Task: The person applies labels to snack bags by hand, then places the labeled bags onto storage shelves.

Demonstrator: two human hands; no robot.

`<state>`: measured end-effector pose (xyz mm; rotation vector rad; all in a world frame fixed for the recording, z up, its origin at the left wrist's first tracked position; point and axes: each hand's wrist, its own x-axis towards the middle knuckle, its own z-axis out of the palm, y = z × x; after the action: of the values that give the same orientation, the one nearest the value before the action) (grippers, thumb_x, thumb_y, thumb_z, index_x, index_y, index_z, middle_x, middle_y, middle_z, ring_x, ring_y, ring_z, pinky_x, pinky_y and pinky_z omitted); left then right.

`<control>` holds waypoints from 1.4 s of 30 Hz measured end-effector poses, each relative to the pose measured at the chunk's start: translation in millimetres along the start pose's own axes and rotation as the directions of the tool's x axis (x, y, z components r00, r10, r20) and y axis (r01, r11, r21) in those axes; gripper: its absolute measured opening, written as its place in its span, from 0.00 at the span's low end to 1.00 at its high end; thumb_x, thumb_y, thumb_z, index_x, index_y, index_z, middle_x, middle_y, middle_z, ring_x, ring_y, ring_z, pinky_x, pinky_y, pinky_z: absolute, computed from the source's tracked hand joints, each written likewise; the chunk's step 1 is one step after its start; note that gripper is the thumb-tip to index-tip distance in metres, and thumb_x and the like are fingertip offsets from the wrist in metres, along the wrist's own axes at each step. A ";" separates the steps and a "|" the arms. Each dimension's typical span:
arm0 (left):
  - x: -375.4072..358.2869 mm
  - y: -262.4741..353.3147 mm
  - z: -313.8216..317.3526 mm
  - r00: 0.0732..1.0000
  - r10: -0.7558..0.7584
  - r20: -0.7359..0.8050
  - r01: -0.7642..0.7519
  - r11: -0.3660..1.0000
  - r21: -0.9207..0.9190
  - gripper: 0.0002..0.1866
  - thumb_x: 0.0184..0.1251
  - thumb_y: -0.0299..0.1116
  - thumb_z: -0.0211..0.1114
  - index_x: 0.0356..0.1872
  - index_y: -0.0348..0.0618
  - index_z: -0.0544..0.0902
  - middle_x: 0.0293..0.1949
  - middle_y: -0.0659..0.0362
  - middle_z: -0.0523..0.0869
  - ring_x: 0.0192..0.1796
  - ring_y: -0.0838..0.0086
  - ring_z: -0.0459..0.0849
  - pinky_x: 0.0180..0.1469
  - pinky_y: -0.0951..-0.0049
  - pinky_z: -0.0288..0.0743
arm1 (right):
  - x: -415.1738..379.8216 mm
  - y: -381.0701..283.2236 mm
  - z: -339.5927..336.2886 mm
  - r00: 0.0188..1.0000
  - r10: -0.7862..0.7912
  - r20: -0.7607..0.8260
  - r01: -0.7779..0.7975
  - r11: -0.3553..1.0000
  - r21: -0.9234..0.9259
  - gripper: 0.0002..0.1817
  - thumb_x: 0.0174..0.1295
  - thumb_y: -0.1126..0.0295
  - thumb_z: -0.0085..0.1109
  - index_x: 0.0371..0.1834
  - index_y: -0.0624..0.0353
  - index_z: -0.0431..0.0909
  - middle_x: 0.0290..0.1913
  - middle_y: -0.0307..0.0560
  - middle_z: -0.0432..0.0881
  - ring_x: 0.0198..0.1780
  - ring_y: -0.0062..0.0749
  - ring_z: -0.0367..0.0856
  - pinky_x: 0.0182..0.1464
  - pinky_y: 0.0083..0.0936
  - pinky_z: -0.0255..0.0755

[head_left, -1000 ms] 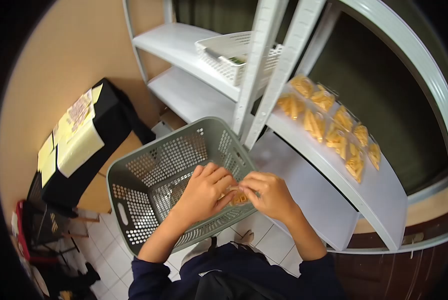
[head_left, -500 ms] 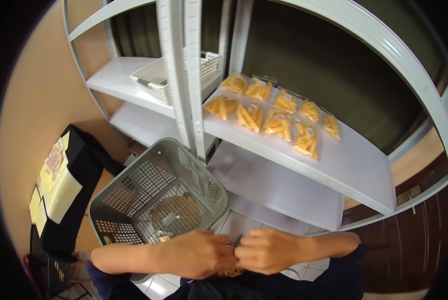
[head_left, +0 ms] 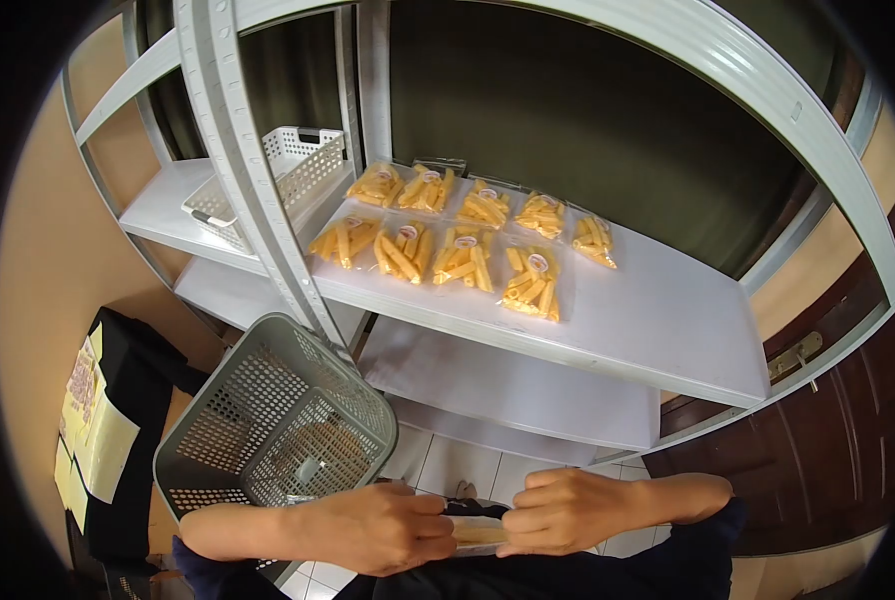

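Close to my body, a small clear bag [head_left: 480, 534] with pale yellow contents is stretched between both hands. My left hand [head_left: 393, 527] pinches its left side, and my right hand [head_left: 553, 512] grips its right side, fingers curled. Part of the bag is hidden behind the fingers. Beyond them, several clear bags of yellow stick-shaped snacks [head_left: 534, 284] lie in two rows on the white upper shelf [head_left: 658, 320], some with a round label. The grey-green perforated basket [head_left: 268, 410] stands left of my hands, with a small pale item at its bottom.
A white perforated basket [head_left: 308, 175] rests on the left shelf, behind a metal upright [head_left: 238, 150]. Lower shelves [head_left: 508, 385] run beneath the upper one. Yellow papers [head_left: 108, 440] lie on black cloth at left. A dark wooden door [head_left: 818, 460] is at right.
The view has swung right, so shelf and baskets appear further left. My hands have moved slightly apart, and the bag between them now shows more clearly.
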<state>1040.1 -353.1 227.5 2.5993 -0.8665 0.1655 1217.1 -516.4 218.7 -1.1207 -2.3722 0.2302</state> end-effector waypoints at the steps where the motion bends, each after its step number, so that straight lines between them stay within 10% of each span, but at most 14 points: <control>1: 7.0 -6.0 -2.0 1.000 -0.015 0.010 0.016 1.000 -0.015 0.08 0.50 0.33 0.57 0.29 0.42 0.75 0.24 0.64 0.71 0.30 0.76 0.72 0.28 0.77 0.72 | -5.8 6.2 -4.1 1.000 0.001 0.000 -0.001 1.000 -0.002 0.15 0.55 0.64 0.56 0.16 0.57 0.65 0.20 0.38 0.60 0.21 0.26 0.64 0.25 0.23 0.59; 6: 43.8 -62.6 -1.3 0.983 -0.151 -0.103 0.123 0.964 -0.237 0.08 0.58 0.34 0.53 0.31 0.39 0.73 0.28 0.57 0.74 0.35 0.65 0.74 0.34 0.66 0.72 | -36.3 56.2 -38.8 0.983 0.073 -0.171 -0.071 0.997 0.020 0.13 0.52 0.66 0.60 0.15 0.58 0.70 0.18 0.38 0.64 0.21 0.26 0.65 0.25 0.23 0.60; 8: 55.6 -84.1 -1.7 0.971 -0.208 -0.116 0.173 0.950 -0.261 0.10 0.61 0.35 0.51 0.34 0.38 0.73 0.30 0.54 0.74 0.36 0.61 0.74 0.36 0.64 0.71 | -54.3 76.3 -49.1 0.847 0.486 -0.215 -0.402 0.851 0.338 0.10 0.54 0.69 0.58 0.18 0.61 0.75 0.20 0.40 0.68 0.23 0.25 0.69 0.28 0.22 0.63; 10: 62.3 -94.6 -3.3 0.825 -0.381 -0.418 0.236 0.904 -0.357 0.17 0.63 0.43 0.48 0.39 0.37 0.70 0.31 0.53 0.74 0.35 0.63 0.74 0.37 0.67 0.69 | -75.5 111.6 -69.6 0.691 0.675 -0.261 -0.528 0.717 0.455 0.11 0.60 0.68 0.52 0.25 0.64 0.78 0.22 0.39 0.71 0.26 0.22 0.70 0.32 0.20 0.65; 12: 56.0 -89.7 -4.1 0.798 -0.446 -0.405 0.271 0.866 -0.420 0.20 0.63 0.46 0.47 0.40 0.37 0.69 0.32 0.53 0.74 0.35 0.64 0.73 0.37 0.68 0.68 | -103.7 154.3 -84.3 0.588 0.757 -0.283 -0.545 0.630 0.553 0.17 0.64 0.64 0.46 0.27 0.65 0.79 0.21 0.37 0.71 0.28 0.18 0.69 0.33 0.19 0.65; 17: 21.7 -82.9 26.7 0.663 -0.668 -0.339 0.406 0.701 -0.587 0.26 0.64 0.53 0.43 0.42 0.36 0.69 0.30 0.55 0.75 0.32 0.70 0.72 0.36 0.72 0.66 | -132.9 232.7 -101.1 0.508 0.826 -0.243 -0.709 0.561 0.427 0.21 0.63 0.58 0.47 0.23 0.66 0.76 0.21 0.40 0.72 0.29 0.20 0.69 0.33 0.20 0.66; 18: 11.4 -80.8 36.1 0.661 -0.667 -0.343 0.406 0.702 -0.585 0.26 0.64 0.53 0.43 0.42 0.36 0.69 0.30 0.55 0.75 0.32 0.70 0.72 0.36 0.72 0.66 | -138.2 246.6 -104.7 0.580 0.771 -0.262 -0.786 0.615 0.068 0.20 0.61 0.57 0.50 0.23 0.64 0.76 0.22 0.46 0.75 0.27 0.27 0.71 0.33 0.23 0.67; 28: -120.6 -34.7 120.1 -0.081 -0.930 -0.358 0.558 0.255 -0.790 0.19 0.67 0.45 0.43 0.36 0.37 0.71 0.27 0.60 0.74 0.31 0.77 0.69 0.37 0.77 0.63 | -117.2 212.2 -95.2 0.366 0.693 -0.622 -0.920 0.171 -0.351 0.17 0.56 0.54 0.54 0.36 0.57 0.75 0.28 0.54 0.79 0.33 0.48 0.79 0.36 0.35 0.72; 30: -158.2 -22.4 140.2 -0.224 -0.914 -0.338 0.584 0.152 -0.797 0.14 0.69 0.38 0.44 0.35 0.37 0.71 0.27 0.58 0.74 0.32 0.76 0.70 0.39 0.77 0.64 | -111.6 193.9 -82.9 0.498 0.485 -0.719 -0.866 0.310 -0.392 0.13 0.56 0.63 0.58 0.38 0.60 0.73 0.12 0.43 0.61 0.15 0.29 0.60 0.21 0.29 0.60; 32: -207.6 -15.0 172.1 -0.342 -0.886 -0.312 0.554 0.078 -0.829 0.14 0.69 0.39 0.46 0.35 0.37 0.71 0.29 0.60 0.74 0.34 0.76 0.70 0.41 0.78 0.64 | -79.0 158.4 -61.6 0.388 0.491 -0.780 -0.898 0.390 -0.202 0.09 0.56 0.68 0.58 0.36 0.61 0.74 0.13 0.38 0.59 0.16 0.24 0.57 0.21 0.23 0.58; 36: -312.4 -10.7 245.6 -0.572 -0.817 -0.072 0.361 -0.172 -0.916 0.16 0.66 0.46 0.50 0.36 0.41 0.73 0.27 0.67 0.73 0.26 0.84 0.66 0.26 0.84 0.61 | -14.5 128.5 36.8 0.635 0.154 -0.757 -0.554 0.774 -0.307 0.01 0.53 0.78 0.56 0.27 0.62 0.73 0.17 0.38 0.66 0.19 0.22 0.61 0.23 0.19 0.58; 39: -361.6 -11.5 283.4 -0.716 -0.678 0.164 0.234 -0.455 -0.859 0.19 0.60 0.47 0.57 0.31 0.38 0.73 0.26 0.61 0.76 0.28 0.79 0.70 0.33 0.77 0.66 | 63.4 102.1 120.9 0.892 0.225 -0.391 -0.301 0.943 -0.144 0.07 0.43 0.78 0.60 0.25 0.57 0.74 0.19 0.41 0.72 0.19 0.33 0.67 0.25 0.29 0.59; 42: -422.6 -22.3 387.2 -0.825 -0.562 0.048 0.310 -0.523 -0.794 0.19 0.50 0.44 0.66 0.26 0.36 0.72 0.21 0.55 0.78 0.26 0.72 0.76 0.31 0.71 0.71 | 111.8 73.8 194.2 0.983 0.174 -0.061 -0.171 0.984 0.057 0.04 0.47 0.73 0.60 0.22 0.56 0.75 0.19 0.39 0.70 0.21 0.31 0.69 0.25 0.29 0.60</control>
<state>710.0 -259.6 -232.2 1.1474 2.0334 0.4776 1108.5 -372.1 66.8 -1.2908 -2.2007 0.3074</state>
